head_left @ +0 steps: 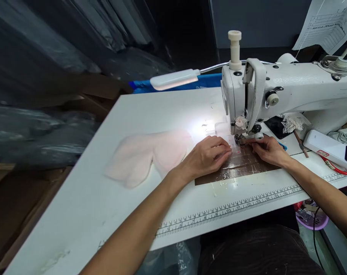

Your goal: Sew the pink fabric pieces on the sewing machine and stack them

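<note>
The white sewing machine (291, 86) stands at the right of the table. My left hand (209, 154) lies left of the presser foot (240, 139), with its fingers drawn together; whatever is in them is hidden or too small to name. On the foot's right side my right hand (266, 149) has thumb and forefinger pinched close to the needle area, and I cannot make out what is between them. A brown plate (236, 173) lies beneath both hands, partly under clear plastic. Left of my left hand rests a flat, pale pink fabric piece (136, 154) with curved edges.
A lit lamp (175, 80) on a flexible neck shines on the table. A printed ruler (227, 210) runs along the front edge. Right of the needle are a white device (329, 147) and red-handled tool (338, 168). A purple basket (312, 221) sits below.
</note>
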Available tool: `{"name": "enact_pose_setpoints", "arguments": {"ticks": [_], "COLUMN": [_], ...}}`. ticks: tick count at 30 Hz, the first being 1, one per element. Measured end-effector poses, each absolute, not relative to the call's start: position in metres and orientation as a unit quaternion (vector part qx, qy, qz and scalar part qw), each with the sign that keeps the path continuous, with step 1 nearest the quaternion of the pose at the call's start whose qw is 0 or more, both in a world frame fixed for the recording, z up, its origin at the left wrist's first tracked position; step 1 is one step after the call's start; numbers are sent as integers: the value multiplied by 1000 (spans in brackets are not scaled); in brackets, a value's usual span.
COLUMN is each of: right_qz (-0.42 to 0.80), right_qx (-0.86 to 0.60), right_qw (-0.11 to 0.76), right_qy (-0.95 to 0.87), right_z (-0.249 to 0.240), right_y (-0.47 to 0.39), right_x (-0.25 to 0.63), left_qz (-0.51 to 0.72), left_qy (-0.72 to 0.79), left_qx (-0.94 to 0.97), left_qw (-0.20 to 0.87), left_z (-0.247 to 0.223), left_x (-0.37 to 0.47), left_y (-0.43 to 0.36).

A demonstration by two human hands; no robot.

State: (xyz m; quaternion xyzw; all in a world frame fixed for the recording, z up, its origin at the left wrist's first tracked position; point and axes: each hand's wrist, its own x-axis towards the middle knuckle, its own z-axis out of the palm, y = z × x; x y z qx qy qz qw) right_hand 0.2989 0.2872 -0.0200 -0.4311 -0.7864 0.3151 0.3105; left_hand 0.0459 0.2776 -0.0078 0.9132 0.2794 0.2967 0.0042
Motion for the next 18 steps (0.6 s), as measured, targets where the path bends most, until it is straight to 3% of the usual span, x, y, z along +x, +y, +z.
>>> {"name": "enact_pose_setpoints", "arguments": {"ticks": [4,9,18], "right_qz": [341,347,300], "right_qx": [-465,-470,-448], "right_qw": [265,131,250], "right_qy": [-773,-801,-804], "right_z": [-12,5,-14], "right_y": [293,303,294], "right_x": [296,292,293], "left_qz": [270,265,331], "left_qy": [243,264,292], "left_qx": [923,918,891], "left_qw": [125,134,105], "left_z": [-9,-14,-9], "left_x": [48,48,56], "left_y": [275,277,271]}}
